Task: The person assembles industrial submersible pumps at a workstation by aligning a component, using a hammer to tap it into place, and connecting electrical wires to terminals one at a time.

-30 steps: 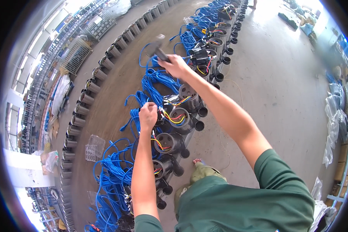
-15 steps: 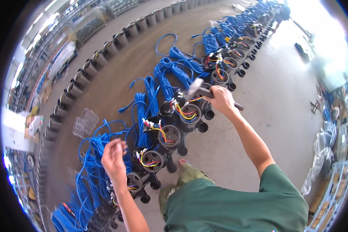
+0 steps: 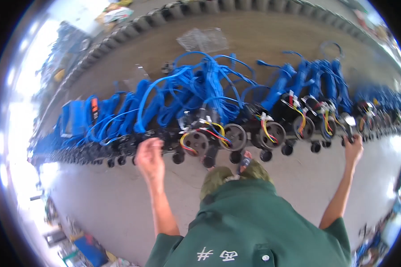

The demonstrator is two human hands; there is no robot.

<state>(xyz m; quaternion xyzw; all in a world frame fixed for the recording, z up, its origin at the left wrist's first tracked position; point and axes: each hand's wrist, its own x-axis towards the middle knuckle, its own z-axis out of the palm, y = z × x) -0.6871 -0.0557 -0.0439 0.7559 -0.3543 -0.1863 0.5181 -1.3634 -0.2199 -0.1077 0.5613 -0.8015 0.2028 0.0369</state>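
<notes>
My right hand [image 3: 353, 149] grips a hammer [image 3: 349, 121] by its dark handle, its pale metal head up against the row of parts at the right. My left hand [image 3: 150, 161] is raised at the near side of the row, slightly blurred, fingers loosely bent with nothing visible in them. Between my hands stand round grey open-ended housings [image 3: 272, 135] with red, yellow and blue wires [image 3: 215, 133] and white connectors coming out. Black stub tubes [image 3: 266, 155] jut from them toward me. Behind lie bundles of blue cable [image 3: 214, 84].
Dark parts [image 3: 98, 149] and more blue bundles [image 3: 120, 111] continue left, with a small orange item [image 3: 94, 108] among them. Clear plastic trays [image 3: 202, 41] lie on the floor beyond. A long curved line of grey cylinders [image 3: 227, 5] runs along the far side. My feet are just below the row.
My view has swung round, so the row now runs across the picture. My right hand still holds the hammer, now farther to the right. My left hand stays raised beside the parts.
</notes>
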